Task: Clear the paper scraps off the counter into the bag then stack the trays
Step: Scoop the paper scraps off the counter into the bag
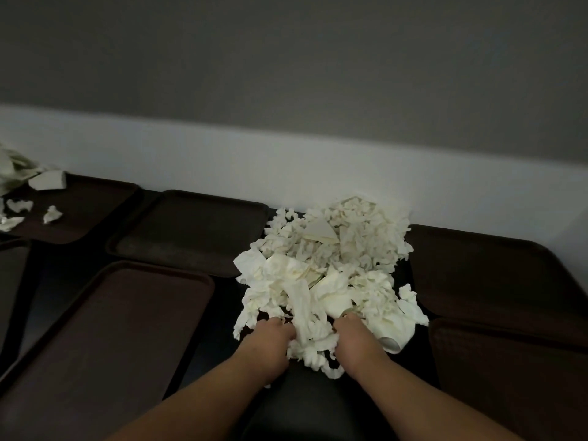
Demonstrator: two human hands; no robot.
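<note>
A big heap of white paper scraps (334, 265) lies on the dark counter, reaching back to the wall. My left hand (270, 343) and my right hand (359, 338) dig into the heap's near edge, side by side, fingers curled into the paper and mostly hidden by it. Each hand grips a bunch of scraps. Brown trays lie flat around the heap: one at the front left (105, 345), one behind it (191, 233), one at the far left (92, 211) bearing a few loose scraps (51, 214), and two on the right (493, 275). No bag is in view.
A second small pile of scraps (16, 170) sits at the far left edge. A grey wall with a white lower band (286, 160) closes off the back. Another tray edge (12, 268) shows at the left border. The scene is dim.
</note>
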